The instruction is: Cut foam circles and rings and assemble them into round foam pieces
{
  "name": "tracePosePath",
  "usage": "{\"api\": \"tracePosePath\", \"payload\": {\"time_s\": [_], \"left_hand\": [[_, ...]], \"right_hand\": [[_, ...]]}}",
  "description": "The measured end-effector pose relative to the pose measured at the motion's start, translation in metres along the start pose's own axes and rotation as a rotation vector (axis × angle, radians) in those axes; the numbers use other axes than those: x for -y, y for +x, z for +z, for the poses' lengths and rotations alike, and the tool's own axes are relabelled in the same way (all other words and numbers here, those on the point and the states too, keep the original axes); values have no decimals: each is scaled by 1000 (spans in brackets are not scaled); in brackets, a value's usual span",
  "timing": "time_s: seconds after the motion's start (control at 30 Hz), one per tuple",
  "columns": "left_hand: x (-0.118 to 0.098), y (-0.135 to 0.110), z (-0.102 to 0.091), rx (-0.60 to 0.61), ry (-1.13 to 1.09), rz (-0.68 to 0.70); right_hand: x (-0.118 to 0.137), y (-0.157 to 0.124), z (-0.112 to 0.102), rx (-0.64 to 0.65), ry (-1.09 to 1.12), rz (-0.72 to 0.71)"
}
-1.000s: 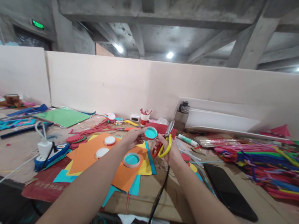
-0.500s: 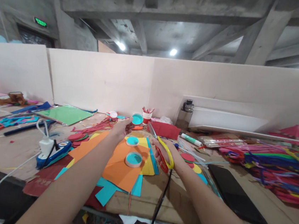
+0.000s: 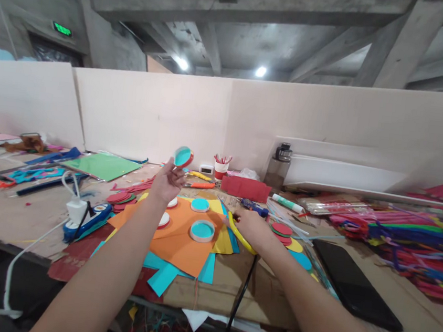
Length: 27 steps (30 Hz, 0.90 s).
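Note:
My left hand (image 3: pixel 167 182) is raised above the table and pinches a round lid with a teal paper disc (image 3: pixel 183 157) in it, tilted up. My right hand (image 3: pixel 252 226) rests low on the table, closed round the yellow-handled scissors (image 3: pixel 238 233), whose blades are hidden. Between the hands lie sheets of orange paper (image 3: pixel 180 241) carrying two more teal-filled lids (image 3: pixel 202 230) (image 3: pixel 200 204) and white lids (image 3: pixel 164 219).
A black phone (image 3: pixel 355 284) lies at the right, beside a heap of coloured pipe cleaners (image 3: pixel 407 238). A power strip with a white plug (image 3: pixel 81 217) sits left. A black cable (image 3: pixel 240 289) hangs over the front edge. A water bottle (image 3: pixel 278 165) and red cup (image 3: pixel 220 169) stand by the partition.
My left hand has lifted the teal lid up and to the left. My right hand has lowered the scissors down onto the table.

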<state>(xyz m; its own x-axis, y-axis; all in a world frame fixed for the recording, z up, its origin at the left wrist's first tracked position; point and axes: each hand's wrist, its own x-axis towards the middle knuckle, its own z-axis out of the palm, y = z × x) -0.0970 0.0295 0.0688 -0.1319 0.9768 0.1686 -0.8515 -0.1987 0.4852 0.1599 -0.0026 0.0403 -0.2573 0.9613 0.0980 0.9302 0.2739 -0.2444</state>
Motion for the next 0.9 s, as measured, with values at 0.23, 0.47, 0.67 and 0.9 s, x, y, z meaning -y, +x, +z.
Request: {"api": "tracePosePath", "payload": {"time_s": [0.23,0.47,0.67,0.9], "left_hand": [[-16,11,-16,-173,238,167],[12,11,-28,-267,859,-48],[13,10,-33,-212,1046,-62],[14,10,-35,-174,1167,-71]], "right_hand": [[10,-4,1,90,124,-228],[11,-8,6,118,-17,-214],[15,-12,-3,109,-60,-168],[17,-15,-1,123,-95,-128]]}}
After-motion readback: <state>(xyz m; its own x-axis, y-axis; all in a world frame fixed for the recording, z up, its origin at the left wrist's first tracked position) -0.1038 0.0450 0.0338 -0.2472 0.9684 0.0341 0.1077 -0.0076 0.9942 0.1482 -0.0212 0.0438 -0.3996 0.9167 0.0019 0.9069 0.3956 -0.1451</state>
